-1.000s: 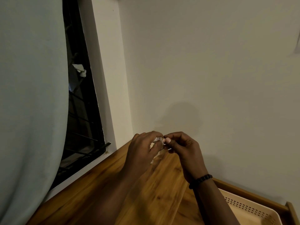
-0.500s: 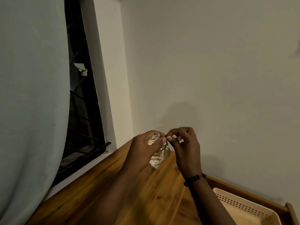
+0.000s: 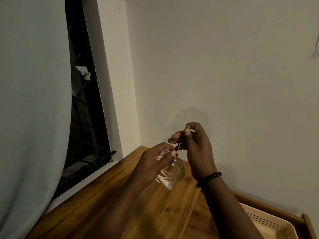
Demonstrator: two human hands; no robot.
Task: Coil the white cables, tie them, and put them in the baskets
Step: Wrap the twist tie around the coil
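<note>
My left hand (image 3: 156, 158) grips the top of a coiled white cable (image 3: 174, 173), which hangs in loops above the wooden table, a plug end dangling at the bottom. My right hand (image 3: 195, 145) is raised just above and right of it and pinches a thin dark tie (image 3: 177, 145) between thumb and fingers. The tie runs down to the coil at my left thumb. A cream perforated basket (image 3: 269, 223) shows at the bottom right corner; its inside is mostly out of view.
The wooden table (image 3: 155, 213) runs from the window sill to a raised wooden edge (image 3: 307, 225) at the right. A pale curtain (image 3: 31, 100) hangs at the left beside a dark barred window (image 3: 86, 118). A plain wall stands close behind.
My right hand has lifted up and to the right, drawing the dark tie out from the coil. The coil's loops have dropped into view below my left hand. The camera tilted slightly.
</note>
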